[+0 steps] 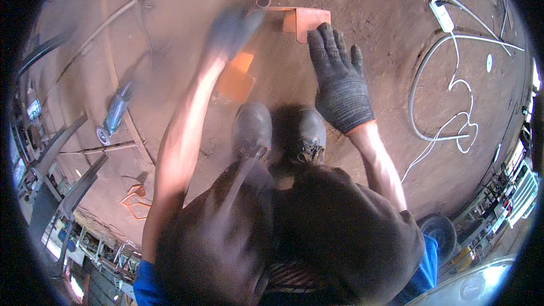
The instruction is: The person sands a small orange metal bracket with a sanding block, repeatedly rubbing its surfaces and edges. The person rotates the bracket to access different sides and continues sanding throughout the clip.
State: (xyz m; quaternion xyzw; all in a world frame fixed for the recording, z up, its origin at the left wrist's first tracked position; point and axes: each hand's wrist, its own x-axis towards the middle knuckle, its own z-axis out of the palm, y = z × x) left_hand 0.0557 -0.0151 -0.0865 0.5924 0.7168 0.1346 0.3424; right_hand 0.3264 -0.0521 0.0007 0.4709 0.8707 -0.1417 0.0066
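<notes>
An orange metal part on the dirt floor in front of my boots has a round tube end [263, 1], a thin bar, and a flat plate [311, 18]. My right hand [341, 82], in a dark knit glove, is stretched out with its fingers spread, the fingertips at the edge of that plate. Smeared by motion, my gloved left hand [229, 34] is beside the tube end, and its grip is unclear. Below it, nearer my boots, are more orange plates [235, 79], partly behind the left wrist. Whether they join the first part is hidden.
An angle grinder [117, 107] lies at the left, with a small orange frame [136, 199] nearer me. At the right are a white power strip [441, 15], its looped cord [470, 107] and a pale hose [416, 88]. Dark metal bars [71, 192] stand at the left edge.
</notes>
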